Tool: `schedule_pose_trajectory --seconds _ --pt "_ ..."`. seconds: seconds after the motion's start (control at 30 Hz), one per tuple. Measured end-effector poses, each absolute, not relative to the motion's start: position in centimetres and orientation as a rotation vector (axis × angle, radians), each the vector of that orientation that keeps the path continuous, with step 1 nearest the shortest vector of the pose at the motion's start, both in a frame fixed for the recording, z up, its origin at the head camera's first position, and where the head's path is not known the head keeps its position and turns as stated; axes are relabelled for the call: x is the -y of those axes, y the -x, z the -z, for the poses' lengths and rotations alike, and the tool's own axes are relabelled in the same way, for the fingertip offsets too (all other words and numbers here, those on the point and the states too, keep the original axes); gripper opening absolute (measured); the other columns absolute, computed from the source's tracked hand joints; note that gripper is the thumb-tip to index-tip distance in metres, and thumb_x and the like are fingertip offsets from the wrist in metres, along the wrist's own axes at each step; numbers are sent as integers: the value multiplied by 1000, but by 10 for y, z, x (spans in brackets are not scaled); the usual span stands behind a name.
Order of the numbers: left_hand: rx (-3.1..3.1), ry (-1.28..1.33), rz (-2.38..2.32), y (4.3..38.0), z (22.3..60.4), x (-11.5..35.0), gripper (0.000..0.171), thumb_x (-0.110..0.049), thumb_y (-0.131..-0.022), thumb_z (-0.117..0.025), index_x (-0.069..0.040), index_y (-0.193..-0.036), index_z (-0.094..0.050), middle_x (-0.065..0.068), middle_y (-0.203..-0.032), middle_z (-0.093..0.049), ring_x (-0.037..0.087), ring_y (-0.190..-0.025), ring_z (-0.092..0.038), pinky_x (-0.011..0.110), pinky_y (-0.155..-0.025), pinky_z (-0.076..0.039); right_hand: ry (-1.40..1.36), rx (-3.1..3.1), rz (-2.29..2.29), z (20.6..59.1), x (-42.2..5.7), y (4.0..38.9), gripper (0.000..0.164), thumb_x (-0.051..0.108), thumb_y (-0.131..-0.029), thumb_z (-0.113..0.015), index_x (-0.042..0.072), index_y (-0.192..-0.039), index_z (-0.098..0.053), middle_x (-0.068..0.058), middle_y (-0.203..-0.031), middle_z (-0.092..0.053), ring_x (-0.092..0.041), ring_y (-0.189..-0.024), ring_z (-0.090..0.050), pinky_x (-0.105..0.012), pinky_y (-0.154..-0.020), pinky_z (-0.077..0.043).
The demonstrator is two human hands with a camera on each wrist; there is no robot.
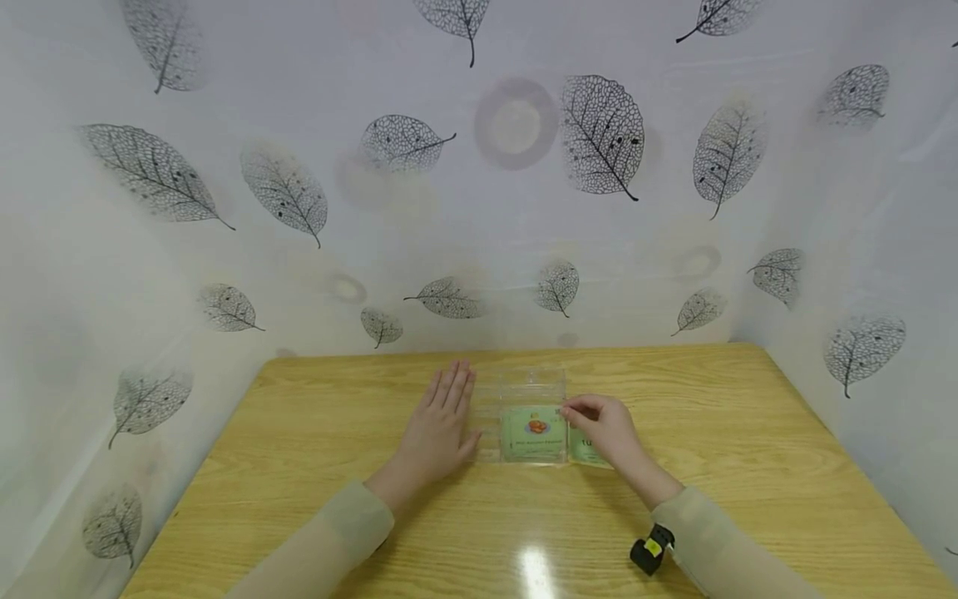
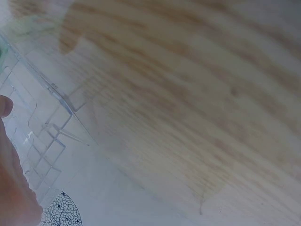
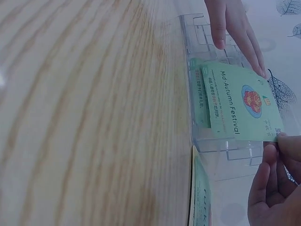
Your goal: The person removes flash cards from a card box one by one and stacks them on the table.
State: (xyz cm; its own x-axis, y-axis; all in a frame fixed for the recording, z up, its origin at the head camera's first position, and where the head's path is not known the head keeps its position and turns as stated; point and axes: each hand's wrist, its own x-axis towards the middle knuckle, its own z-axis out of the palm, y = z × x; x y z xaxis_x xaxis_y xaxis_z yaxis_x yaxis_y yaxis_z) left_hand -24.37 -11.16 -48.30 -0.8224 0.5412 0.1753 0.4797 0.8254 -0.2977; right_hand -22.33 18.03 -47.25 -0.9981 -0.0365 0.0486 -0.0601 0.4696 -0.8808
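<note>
My right hand pinches the edge of a light green card, printed "Mid-Autumn Festival" with a plate of food. That card sits tilted over a clear plastic case, above another green card lying in the case. On the left portion of the case rests my left hand, palm down with fingers straight. Right of the case, partly covered by my right hand in the head view, is another green card with large lettering. The left wrist view catches clear dividers beside part of the left hand.
A wooden table carries everything, its back edge meeting a pale curtain with dark leaf prints. Curtain also hangs along both sides. A black wrist device is strapped at my right sleeve.
</note>
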Motion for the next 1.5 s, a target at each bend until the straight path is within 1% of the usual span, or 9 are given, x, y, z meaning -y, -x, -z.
schedule_pose_trajectory --seconds 0.17,0.4,0.47,0.67,0.87,1.0,1.2,1.33,1.5 --pt "2748 782 -357 243 482 112 90 -56 -106 -50 4 -166 -22 22 -177 -14 36 -166 -17 48 -137 -18 -82 2672 -1587 473 -181 224 18 11 -102 -71 -2 -112 -79 -17 -105 -79 -16 -89 -71 -19 -72 -56" --pt "2744 778 -365 243 482 112 91 -57 -106 -49 4 -167 -21 22 -177 -13 36 -166 -17 48 -137 -18 -61 2654 -1591 473 -181 225 18 10 -102 -70 -3 -111 -78 -17 -98 -78 -27 -86 -72 -20 -65 -55" --pt "2745 779 -358 243 482 112 91 -57 -106 -50 5 -166 -21 22 -177 -14 36 -166 -17 48 -137 -18 -55 2649 -1588 472 -181 224 17 9 -102 -70 -4 -111 -78 -17 -97 -77 -28 -85 -72 -19 -64 -54" --pt "2737 778 -367 243 482 112 90 -57 -106 -50 4 -166 -22 22 -177 -15 36 -166 -17 47 -137 -19 -39 2629 -1586 470 -181 225 17 10 -103 -69 -4 -109 -78 -17 -94 -77 -27 -84 -71 -18 -64 -52" --pt "2734 780 -355 243 482 112 91 -57 -106 -51 5 -166 -22 22 -177 -16 36 -166 -18 47 -137 -18 -10 2626 -1600 467 -182 227 20 11 -104 -69 -5 -111 -77 -15 -90 -75 -20 -79 -66 -19 -59 -49" --pt "2740 783 -341 243 482 112 91 -56 -106 -51 5 -166 -21 22 -177 -15 36 -166 -17 48 -137 -18 20 2607 -1655 465 -184 228 20 11 -104 -67 -6 -111 -76 -12 -88 -73 -19 -80 -65 -19 -61 -55" --pt "2728 783 -347 244 483 112 91 -57 -105 -51 5 -166 -22 22 -177 -15 36 -166 -17 48 -137 -19 40 2587 -1716 463 -188 229 21 10 -105 -64 -7 -114 -74 -11 -91 -71 -20 -85 -66 -27 -69 -64" --pt "2735 790 -346 244 484 112 92 -57 -105 -51 4 -167 -20 22 -177 -14 37 -166 -17 48 -137 -18 51 2583 -1739 463 -191 229 22 10 -106 -63 -7 -116 -72 -11 -92 -70 -17 -85 -64 -30 -73 -67" --pt "2733 792 -352 244 484 113 92 -57 -105 -51 4 -167 -20 23 -177 -14 37 -166 -16 48 -137 -19 65 2582 -1736 463 -193 228 23 10 -107 -62 -8 -118 -71 -11 -92 -69 -20 -86 -66 -29 -72 -67"
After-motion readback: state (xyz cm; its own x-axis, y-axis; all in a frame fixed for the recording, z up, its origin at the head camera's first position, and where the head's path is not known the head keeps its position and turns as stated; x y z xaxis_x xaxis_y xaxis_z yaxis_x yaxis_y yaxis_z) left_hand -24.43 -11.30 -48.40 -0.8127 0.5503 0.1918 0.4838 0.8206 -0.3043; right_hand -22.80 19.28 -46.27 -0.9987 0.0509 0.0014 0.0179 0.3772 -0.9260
